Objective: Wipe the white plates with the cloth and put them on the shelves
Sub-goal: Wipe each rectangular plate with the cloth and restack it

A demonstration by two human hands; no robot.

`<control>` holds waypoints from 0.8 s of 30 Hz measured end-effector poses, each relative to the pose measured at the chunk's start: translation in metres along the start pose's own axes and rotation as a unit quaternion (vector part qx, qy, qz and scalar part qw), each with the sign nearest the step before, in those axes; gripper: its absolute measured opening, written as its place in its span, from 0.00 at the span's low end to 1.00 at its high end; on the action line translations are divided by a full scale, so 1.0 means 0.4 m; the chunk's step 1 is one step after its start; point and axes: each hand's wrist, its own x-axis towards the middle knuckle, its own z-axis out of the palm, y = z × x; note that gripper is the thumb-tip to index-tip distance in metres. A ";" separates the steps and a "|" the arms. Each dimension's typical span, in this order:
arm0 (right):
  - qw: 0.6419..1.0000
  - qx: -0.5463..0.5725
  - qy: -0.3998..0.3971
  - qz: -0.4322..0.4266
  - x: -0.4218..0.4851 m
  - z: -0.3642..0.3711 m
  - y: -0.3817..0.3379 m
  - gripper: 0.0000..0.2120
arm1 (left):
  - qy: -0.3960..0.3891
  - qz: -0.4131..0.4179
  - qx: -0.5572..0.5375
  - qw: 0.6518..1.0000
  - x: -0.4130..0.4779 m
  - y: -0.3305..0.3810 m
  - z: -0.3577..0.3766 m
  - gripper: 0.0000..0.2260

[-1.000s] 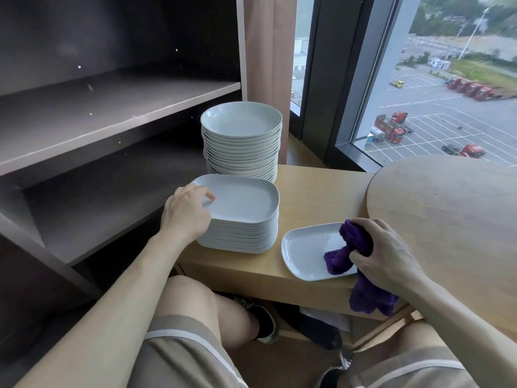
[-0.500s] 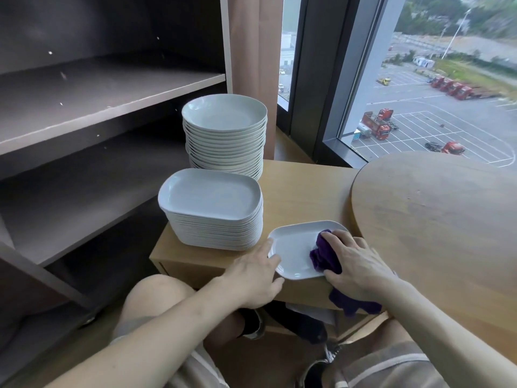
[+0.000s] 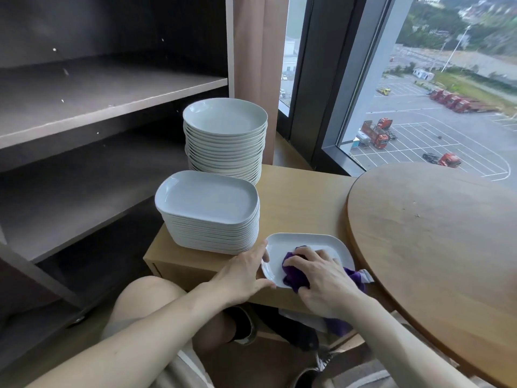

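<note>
A single white rectangular plate point(image 3: 313, 243) lies at the front edge of the low wooden cabinet point(image 3: 296, 197). My left hand point(image 3: 246, 273) grips that plate's left rim, thumb on top. My right hand point(image 3: 321, 278) presses a purple cloth point(image 3: 293, 271) onto the plate's middle; more cloth hangs off behind the hand. A stack of several white rectangular plates point(image 3: 209, 211) stands just left of it. Behind that rises a taller stack of round white plates point(image 3: 225, 135).
Dark brown shelves point(image 3: 92, 107) stand open on the left, an upper and a lower board bare. A round wooden table point(image 3: 436, 247) overlaps the cabinet on the right. A large window point(image 3: 419, 93) is behind. My knees and dark shoes sit below the cabinet.
My left hand left the rectangular stack and took hold of the single plate's left rim. My right hand slid the cloth from the plate's right edge toward its middle.
</note>
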 end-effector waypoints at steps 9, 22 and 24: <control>0.991 0.071 0.090 0.071 0.126 0.034 -0.093 0.25 | 0.003 -0.003 -0.032 0.999 -0.003 0.015 -0.009 0.34; 0.967 -0.079 0.069 0.231 0.056 -0.035 0.032 0.25 | -0.002 0.051 0.172 0.984 -0.002 0.033 0.021 0.20; 0.969 -0.087 0.064 0.224 0.026 -0.020 0.019 0.26 | 0.001 0.063 0.179 0.982 0.000 0.027 0.023 0.19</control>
